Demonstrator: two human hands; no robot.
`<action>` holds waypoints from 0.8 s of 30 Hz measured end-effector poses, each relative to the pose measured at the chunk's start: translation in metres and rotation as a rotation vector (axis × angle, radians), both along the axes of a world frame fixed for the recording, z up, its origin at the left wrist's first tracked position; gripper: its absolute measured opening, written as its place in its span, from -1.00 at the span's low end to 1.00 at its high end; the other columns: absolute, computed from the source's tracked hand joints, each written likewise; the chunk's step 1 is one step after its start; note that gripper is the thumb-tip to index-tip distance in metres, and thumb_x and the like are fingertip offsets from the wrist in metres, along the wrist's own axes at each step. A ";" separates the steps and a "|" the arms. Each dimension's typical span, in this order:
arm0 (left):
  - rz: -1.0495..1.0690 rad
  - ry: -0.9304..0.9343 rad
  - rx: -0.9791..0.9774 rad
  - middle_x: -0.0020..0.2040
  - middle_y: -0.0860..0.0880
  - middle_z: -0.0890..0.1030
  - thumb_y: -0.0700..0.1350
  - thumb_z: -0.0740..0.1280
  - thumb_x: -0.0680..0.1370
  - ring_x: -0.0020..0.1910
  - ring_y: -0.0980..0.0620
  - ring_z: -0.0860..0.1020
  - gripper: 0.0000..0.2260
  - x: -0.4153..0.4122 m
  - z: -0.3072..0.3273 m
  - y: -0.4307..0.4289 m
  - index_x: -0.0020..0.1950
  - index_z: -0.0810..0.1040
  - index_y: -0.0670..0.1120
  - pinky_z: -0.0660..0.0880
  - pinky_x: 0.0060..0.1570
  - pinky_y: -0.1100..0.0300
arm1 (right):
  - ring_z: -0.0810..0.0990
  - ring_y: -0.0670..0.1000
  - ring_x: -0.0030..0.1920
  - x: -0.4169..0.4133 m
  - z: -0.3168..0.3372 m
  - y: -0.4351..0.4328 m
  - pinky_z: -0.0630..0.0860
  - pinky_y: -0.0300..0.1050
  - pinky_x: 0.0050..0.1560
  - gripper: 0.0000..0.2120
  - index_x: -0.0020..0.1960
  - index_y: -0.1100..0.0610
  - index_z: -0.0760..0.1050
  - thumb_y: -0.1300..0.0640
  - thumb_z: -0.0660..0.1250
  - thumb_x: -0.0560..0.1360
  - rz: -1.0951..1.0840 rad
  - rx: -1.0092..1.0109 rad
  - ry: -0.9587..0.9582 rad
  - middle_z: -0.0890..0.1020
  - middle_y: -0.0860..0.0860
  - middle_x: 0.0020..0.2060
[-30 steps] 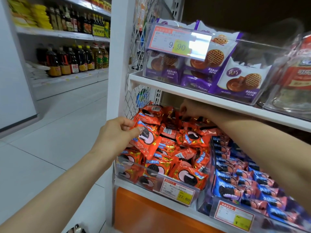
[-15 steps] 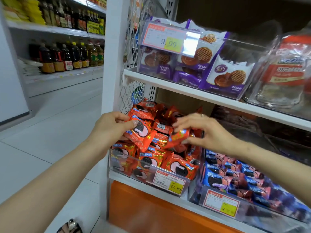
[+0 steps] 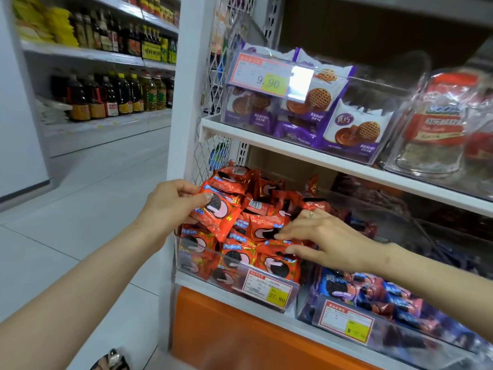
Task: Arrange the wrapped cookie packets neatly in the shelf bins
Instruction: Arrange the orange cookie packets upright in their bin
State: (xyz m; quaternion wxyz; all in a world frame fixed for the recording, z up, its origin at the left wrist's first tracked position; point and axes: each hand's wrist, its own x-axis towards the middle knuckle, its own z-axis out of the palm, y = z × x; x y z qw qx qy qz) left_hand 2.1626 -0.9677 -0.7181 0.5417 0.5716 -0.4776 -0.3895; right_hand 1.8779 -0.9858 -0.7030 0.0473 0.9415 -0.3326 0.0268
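A clear plastic bin [image 3: 205, 265] on the lower shelf is heaped with red wrapped cookie packets [image 3: 269, 206]. My left hand [image 3: 170, 204] grips a small stack of these red packets [image 3: 217, 209] at the bin's left side, thumb on the top one. My right hand [image 3: 320, 241] lies over the front right of the heap, its fingers stretched onto a red packet [image 3: 282, 245] near the bin's front; whether it pinches that packet is unclear. To the right stands a second clear bin [image 3: 344, 321] of blue wrapped cookie packets [image 3: 373, 292].
The upper shelf [image 3: 266, 141] carries a clear bin of purple waffle cookie packets [image 3: 349, 129] and a clear tub with red labels [image 3: 437, 124]. A wire mesh panel [image 3: 210, 153] closes the shelf's left end. Bottles line the aisle shelves [image 3: 112, 97] at far left.
My right hand has come out from deep in the bin, carried a red packet forward, and lowered it onto the front of the heap. My left hand keeps its stack.
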 end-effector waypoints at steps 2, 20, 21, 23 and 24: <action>-0.002 0.006 0.003 -0.05 -0.18 0.58 -0.17 0.44 0.45 -0.17 -0.03 0.57 -0.90 0.000 0.000 0.000 -0.10 0.55 -0.13 0.58 -0.31 0.27 | 0.51 -0.16 0.05 0.004 0.003 -0.004 0.39 -0.12 0.13 -0.47 0.16 -0.10 0.58 -0.37 0.05 0.47 -0.025 0.002 -0.054 0.62 -0.20 0.06; -0.025 0.005 -0.002 -0.21 -0.09 0.57 -0.17 0.44 0.45 -0.28 0.00 0.58 -0.90 0.001 0.001 0.001 -0.12 0.54 -0.11 0.57 -0.29 0.22 | 0.51 -0.21 0.16 0.024 -0.003 -0.016 0.43 -0.07 0.23 -0.78 0.11 -0.04 0.59 -0.03 0.37 0.48 0.025 0.242 -0.103 0.58 -0.15 0.12; -0.026 0.010 0.002 -0.20 -0.09 0.57 -0.17 0.44 0.45 -0.27 -0.01 0.58 -0.90 0.002 0.001 0.001 -0.11 0.54 -0.12 0.57 -0.24 0.19 | 0.50 -0.21 0.17 0.024 -0.007 -0.014 0.44 -0.06 0.23 -0.76 0.12 -0.04 0.58 -0.06 0.35 0.49 0.035 0.216 -0.103 0.57 -0.16 0.14; -0.027 0.017 0.009 -0.20 -0.10 0.57 -0.17 0.44 0.45 -0.27 -0.02 0.58 -0.89 0.003 0.001 0.002 -0.11 0.54 -0.13 0.56 -0.22 0.16 | 0.49 -0.21 0.19 0.028 -0.007 -0.012 0.42 -0.08 0.26 -0.66 0.17 -0.08 0.55 -0.21 0.29 0.47 0.030 0.218 -0.052 0.56 -0.17 0.17; -0.025 0.018 0.010 -0.21 -0.10 0.56 -0.18 0.44 0.45 -0.27 -0.02 0.57 -0.90 0.003 0.001 0.003 -0.12 0.54 -0.12 0.55 -0.22 0.17 | 0.49 -0.21 0.19 0.032 -0.001 -0.012 0.39 -0.12 0.29 -0.58 0.19 -0.09 0.54 -0.28 0.25 0.45 0.011 0.261 -0.031 0.56 -0.17 0.18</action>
